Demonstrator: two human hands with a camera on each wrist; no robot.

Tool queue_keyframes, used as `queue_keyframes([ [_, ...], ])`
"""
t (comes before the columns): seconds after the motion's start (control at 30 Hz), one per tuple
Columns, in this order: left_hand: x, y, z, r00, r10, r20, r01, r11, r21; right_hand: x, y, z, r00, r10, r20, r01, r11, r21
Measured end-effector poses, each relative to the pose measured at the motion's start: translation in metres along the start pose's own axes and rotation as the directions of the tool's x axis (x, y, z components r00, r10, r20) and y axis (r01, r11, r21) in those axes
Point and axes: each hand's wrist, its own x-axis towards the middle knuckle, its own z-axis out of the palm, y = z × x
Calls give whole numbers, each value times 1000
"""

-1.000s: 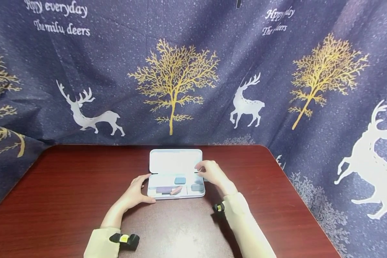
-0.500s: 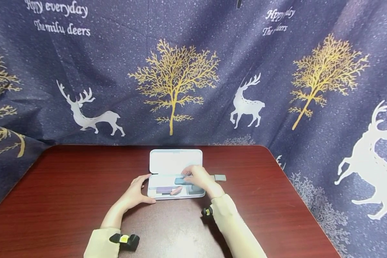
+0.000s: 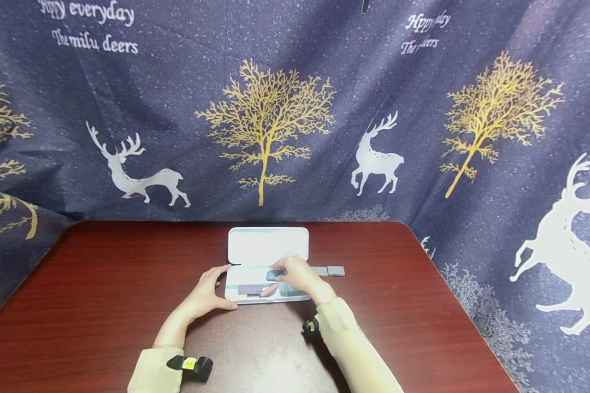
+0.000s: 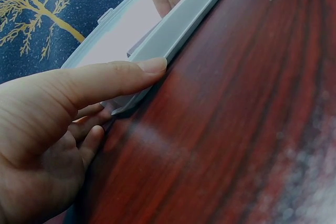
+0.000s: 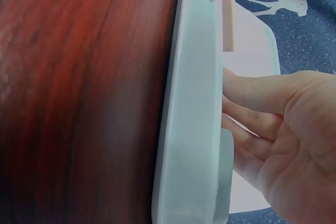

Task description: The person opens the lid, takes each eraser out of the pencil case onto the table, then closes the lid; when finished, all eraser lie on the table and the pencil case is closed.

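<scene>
A white pencil case [image 3: 232,299] lies on the table with its lid [image 3: 260,245] raised at the back. My left hand [image 3: 208,295] grips its left end, the thumb along the front wall and the fingers behind, as the left wrist view shows. My right hand [image 3: 297,273] reaches into the case and pinches a small blue block [image 3: 271,275] at the back, thumb on the near side; in the right wrist view the fingertips are hidden behind the front wall [image 5: 194,103]. In front of that block lie a purple bar [image 3: 249,289] and a pinkish-brown stick [image 3: 269,290].
A grey-blue block [image 5: 226,177] sticks up above the wall at the case's right end. Two flat grey pieces [image 3: 335,271] lie in line just right of the case. The reddish-brown table [image 3: 128,273] ends at a dark blue curtain [image 3: 295,109] with deer and trees.
My right hand has moved left and slightly down from the case's right rear corner to the blue block, uncovering the flat grey pieces. My left hand has stayed in place.
</scene>
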Motion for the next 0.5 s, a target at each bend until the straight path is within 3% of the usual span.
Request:
queue_keyframes([
  [0.5, 2, -3, 1, 1000, -1, -6, 1, 1000, 5, 0, -6, 2, 1000, 18, 18, -18, 1000, -1],
])
